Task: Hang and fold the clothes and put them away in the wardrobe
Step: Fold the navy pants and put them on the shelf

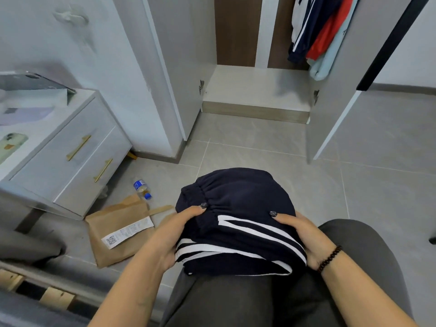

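Hands [238,234] around folded trousers [236,208], bottle [142,188] aside

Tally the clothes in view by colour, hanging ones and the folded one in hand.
Navy with white stripes: 2, the folded garment held in both hands, and a hanging jacket
Red: 1, hanging top
Light blue: 1, hanging top
Total: 4
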{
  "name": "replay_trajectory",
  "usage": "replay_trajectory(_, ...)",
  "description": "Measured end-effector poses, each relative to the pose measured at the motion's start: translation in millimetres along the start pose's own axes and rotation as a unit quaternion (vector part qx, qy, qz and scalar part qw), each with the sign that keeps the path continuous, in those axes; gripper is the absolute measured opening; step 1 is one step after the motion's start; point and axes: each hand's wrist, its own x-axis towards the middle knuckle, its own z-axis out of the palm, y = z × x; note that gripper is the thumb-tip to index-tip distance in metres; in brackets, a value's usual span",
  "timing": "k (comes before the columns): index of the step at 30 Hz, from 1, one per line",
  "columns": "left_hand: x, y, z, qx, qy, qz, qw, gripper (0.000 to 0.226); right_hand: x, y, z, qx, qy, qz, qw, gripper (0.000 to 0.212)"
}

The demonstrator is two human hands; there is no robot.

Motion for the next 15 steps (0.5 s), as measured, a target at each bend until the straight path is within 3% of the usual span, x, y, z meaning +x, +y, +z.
replay_trajectory(7,62,34,33,0.048,0.044,0.026,0.998,0.068,38,-35,-32,-0.004,0.015,-0.038,0.999,0.061)
replay_trajectory(11,105,56,51,0.068,0.088,0.019,0.994,0.088,70,-60,-47,-0.033,0.002,-0.008,0.999,0.065)
replay_trajectory(15,127,92,79,0.111,0.072,0.010,0.991,0.068,78,-102,-54,-0.009,-0.007,0.074,0.997,0.060)
